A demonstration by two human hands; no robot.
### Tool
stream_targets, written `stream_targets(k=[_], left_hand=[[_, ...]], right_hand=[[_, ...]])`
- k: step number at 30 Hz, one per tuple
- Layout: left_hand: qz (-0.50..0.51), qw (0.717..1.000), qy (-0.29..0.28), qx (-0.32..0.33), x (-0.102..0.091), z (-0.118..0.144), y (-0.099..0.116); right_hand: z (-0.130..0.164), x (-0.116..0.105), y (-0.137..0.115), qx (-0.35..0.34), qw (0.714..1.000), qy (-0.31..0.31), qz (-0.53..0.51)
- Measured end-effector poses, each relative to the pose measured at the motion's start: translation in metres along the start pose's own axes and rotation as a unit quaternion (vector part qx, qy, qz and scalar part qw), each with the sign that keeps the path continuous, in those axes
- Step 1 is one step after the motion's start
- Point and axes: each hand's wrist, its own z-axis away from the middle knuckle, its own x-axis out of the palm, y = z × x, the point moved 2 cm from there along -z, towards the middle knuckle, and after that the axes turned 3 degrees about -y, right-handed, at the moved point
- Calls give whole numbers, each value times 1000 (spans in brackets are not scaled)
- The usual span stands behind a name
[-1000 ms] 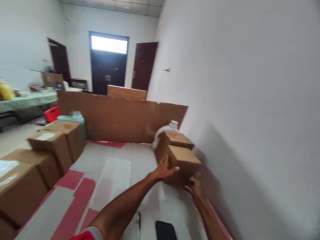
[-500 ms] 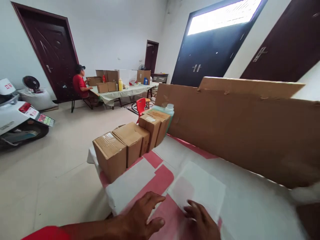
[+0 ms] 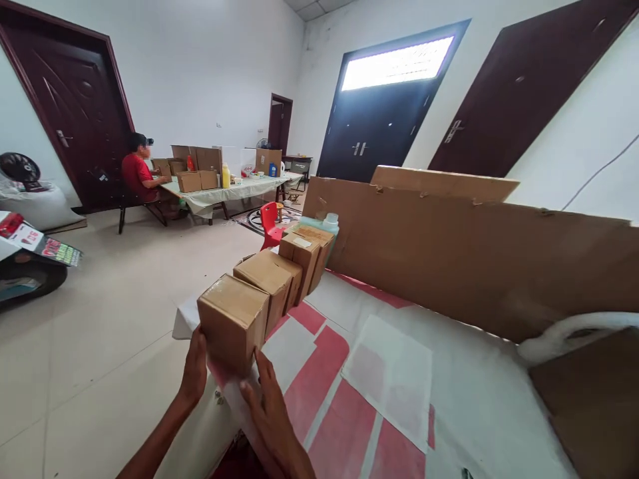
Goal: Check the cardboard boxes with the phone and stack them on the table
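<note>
The nearest cardboard box (image 3: pixel 232 322) sits between my two hands at the end of a row on the table's left edge. My left hand (image 3: pixel 194 369) presses against its left side, with the fingers partly hidden by the box. On its right side, my right hand (image 3: pixel 269 406) has its fingertips by the lower corner. Behind it in the row come another cardboard box (image 3: pixel 264 271) and several more, slightly out of line with the first. A sheet of white translucent material (image 3: pixel 389 372) lies flat on the red-and-white table covering (image 3: pixel 319 376).
A long cardboard panel (image 3: pixel 449 259) stands along the table's far side. A greenish plastic jug (image 3: pixel 332 223) is behind the boxes. At right lies a brown cardboard piece (image 3: pixel 594 399). Beyond are a red chair (image 3: pixel 269 226) and a seated person (image 3: pixel 137 173) at another table.
Both hands have moved left from above the covering to the nearest cardboard box and taken hold of its sides. That box now sits turned relative to the row. The view has shifted right.
</note>
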Motion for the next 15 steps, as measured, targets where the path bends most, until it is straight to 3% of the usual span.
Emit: stream_targets(k=[3,6,10,15], left_hand=[[-58,997,-48,11,-11,60,-13],[-103,967,-188,136,-5,114,-8],[-129,897,-324,271,40,152,13],[-176,759,-436,451,113,156,48]], right_hand=[[33,-14,8,24,999,25,-31],[72,-53,17,73,989,94,-92],[106,-123,19,108,961,228,-111],[106,-176,25,86,926,316,-185]])
